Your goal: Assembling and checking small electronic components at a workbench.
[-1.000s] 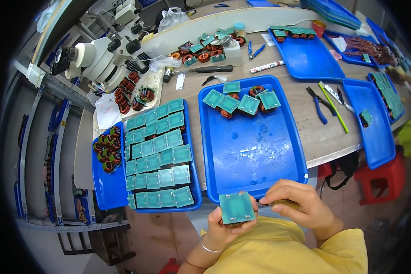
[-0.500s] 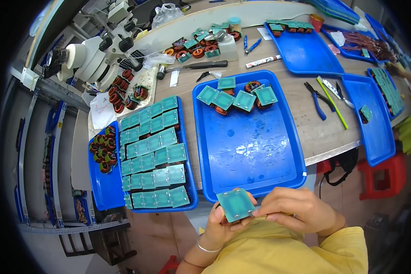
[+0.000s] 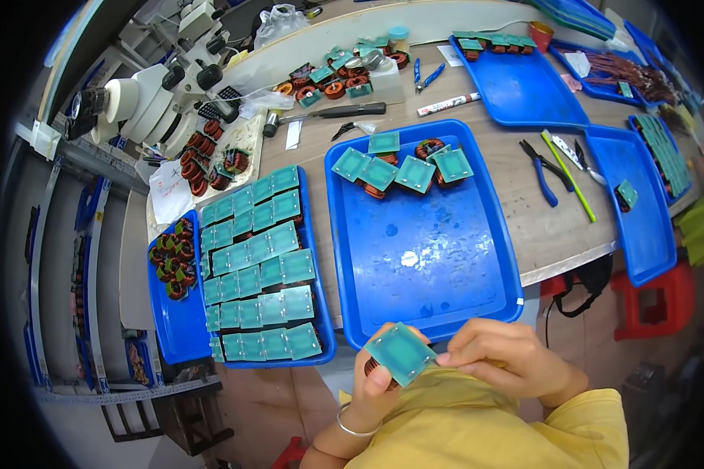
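My left hand point(image 3: 377, 388) holds a copper-wound coil point(image 3: 377, 374) capped with a square green circuit board point(image 3: 401, 354), above my lap at the near edge of the blue tray. Its thumb presses on the coil's side under the board. My right hand point(image 3: 502, 358) is closed in a pinch, fingertips at the board's right corner; whatever lies between them is too small to make out. At the far end of the middle blue tray point(image 3: 426, 270) stand several coils with boards point(image 3: 416, 173). Rows of similar boarded coils point(image 3: 254, 248) fill the tray on the left.
Bare coils lie in a small blue tray point(image 3: 158, 313) at far left. Pliers point(image 3: 541, 176), a yellow-green stick point(image 3: 572, 187) and a marker point(image 3: 448, 105) lie on the bench. Behind are a hammer-like tool point(image 3: 328, 112) and microscopes point(image 3: 125, 98). A red stool point(image 3: 655, 301) stands at right.
The board and coil in my left hand have tilted and turned, so more of the coil's winding shows. My right fingertips stay at the board's corner. The whole view has shifted slightly.
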Demonstrator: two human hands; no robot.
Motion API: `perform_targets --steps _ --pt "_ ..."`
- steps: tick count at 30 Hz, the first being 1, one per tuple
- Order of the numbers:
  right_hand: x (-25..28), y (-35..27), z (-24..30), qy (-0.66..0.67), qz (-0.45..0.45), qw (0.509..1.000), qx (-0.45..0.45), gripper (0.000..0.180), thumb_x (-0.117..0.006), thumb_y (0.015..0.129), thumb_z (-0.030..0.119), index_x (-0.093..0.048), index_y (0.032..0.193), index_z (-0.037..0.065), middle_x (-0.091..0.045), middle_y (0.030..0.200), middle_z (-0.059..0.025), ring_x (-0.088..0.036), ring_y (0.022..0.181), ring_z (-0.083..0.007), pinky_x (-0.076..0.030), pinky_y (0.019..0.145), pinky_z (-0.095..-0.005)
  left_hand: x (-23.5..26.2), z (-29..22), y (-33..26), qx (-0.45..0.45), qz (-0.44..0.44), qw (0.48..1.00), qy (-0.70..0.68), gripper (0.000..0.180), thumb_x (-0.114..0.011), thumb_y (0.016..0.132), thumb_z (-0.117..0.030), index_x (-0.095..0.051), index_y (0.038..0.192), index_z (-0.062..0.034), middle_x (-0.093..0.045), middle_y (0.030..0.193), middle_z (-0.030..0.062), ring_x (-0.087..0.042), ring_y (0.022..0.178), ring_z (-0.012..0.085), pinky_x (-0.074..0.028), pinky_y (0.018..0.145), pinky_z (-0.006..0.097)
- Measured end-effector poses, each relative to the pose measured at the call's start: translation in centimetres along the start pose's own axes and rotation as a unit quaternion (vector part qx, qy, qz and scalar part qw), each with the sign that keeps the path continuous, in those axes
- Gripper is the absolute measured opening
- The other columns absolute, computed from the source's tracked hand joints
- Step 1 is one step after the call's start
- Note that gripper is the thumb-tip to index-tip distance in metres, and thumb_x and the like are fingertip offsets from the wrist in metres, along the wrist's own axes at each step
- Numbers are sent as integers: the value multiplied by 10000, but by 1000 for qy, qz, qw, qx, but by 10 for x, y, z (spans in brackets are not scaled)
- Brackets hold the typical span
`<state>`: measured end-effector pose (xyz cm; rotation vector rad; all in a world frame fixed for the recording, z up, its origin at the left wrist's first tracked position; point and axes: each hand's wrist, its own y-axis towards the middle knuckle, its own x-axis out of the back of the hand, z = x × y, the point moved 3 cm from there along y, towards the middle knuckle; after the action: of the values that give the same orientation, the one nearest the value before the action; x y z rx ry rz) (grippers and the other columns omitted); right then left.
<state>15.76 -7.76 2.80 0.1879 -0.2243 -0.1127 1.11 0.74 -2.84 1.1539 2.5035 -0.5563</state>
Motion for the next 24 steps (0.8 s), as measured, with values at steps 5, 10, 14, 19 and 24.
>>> perform_targets --steps 5,10,14,19,24 --pt "-1 -1 1 -20 39 999 -24 157 -589 750 -39 -619 902 -12 -573 810 -106 -574 691 -192 -455 597 -260 0 -3 1 0 -5 1000 -7 647 -539 707 -546 -491 951 52 -523 954 113 -509 850 146 -399 741 250" --pt "-2 0 -2 -38 51 997 -33 171 -589 749 -39 -619 914 -8 -573 807 -102 -574 698 -188 -454 591 -259 0 -4 0 -39 -25 997 57 647 -536 712 -550 -490 948 51 -530 936 116 -513 823 145 -406 719 251" --pt "1 -2 -10 -14 -74 997 -13 199 -582 744 -56 -616 932 -3 -569 817 -105 -567 703 -187 -448 590 -258 -1 -5 0 -73 -48 993 79 636 -521 725 -550 -496 930 52 -536 916 119 -516 796 146 -410 698 253" --pt "-1 -1 -4 10 -10 1000 0 198 -574 742 -71 -616 922 -1 -571 834 -119 -566 714 -193 -444 601 -255 1 -3 1 -46 -38 998 28 625 -512 734 -539 -495 928 54 -534 912 120 -514 794 149 -410 694 256" --pt "-2 1 -7 -1 -2 1000 -17 211 -571 739 -73 -615 933 -3 -568 832 -119 -563 720 -204 -445 626 -272 -9 -7 5 -5 -57 998 23 682 -542 652 -621 -475 922 2 -496 844 52 -382 538 49 -255 422 173"
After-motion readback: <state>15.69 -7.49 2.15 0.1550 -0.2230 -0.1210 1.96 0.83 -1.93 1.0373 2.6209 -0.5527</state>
